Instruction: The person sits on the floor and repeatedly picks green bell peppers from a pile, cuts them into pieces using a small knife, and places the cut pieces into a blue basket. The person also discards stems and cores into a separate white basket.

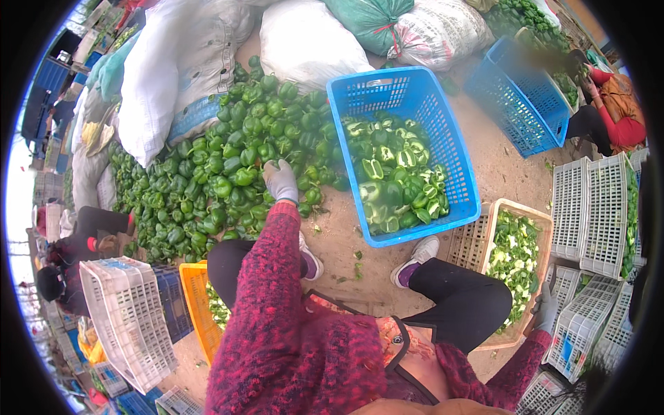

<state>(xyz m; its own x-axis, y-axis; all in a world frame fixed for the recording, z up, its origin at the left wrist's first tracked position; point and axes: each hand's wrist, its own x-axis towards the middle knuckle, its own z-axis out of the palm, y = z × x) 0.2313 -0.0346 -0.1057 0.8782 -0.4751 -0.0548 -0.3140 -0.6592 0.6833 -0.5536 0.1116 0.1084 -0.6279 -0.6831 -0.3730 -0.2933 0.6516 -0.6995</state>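
Note:
My left hand (280, 181), in a pale grey glove, reaches onto a large heap of whole green bell peppers (238, 162). Its fingers are extended over the peppers at the heap's near right side. Low on the right, my gloved right hand (546, 312) is beside the rim of a beige crate (546, 228) holding chopped green and white pepper pieces (513, 259). Its fingers look curled, with a thin dark shape above them that is too small to name. Ahead of me stands a blue crate (387, 238) partly filled with cut green pepper halves (404, 155).
Large white sacks (304, 41) and a green sack (366, 21) lie behind the heap. An orange crate (194, 297) and white crates (128, 325) stand at my left. Another blue crate (515, 104), stacked white crates (595, 214) and a seated person (619, 114) are on the right.

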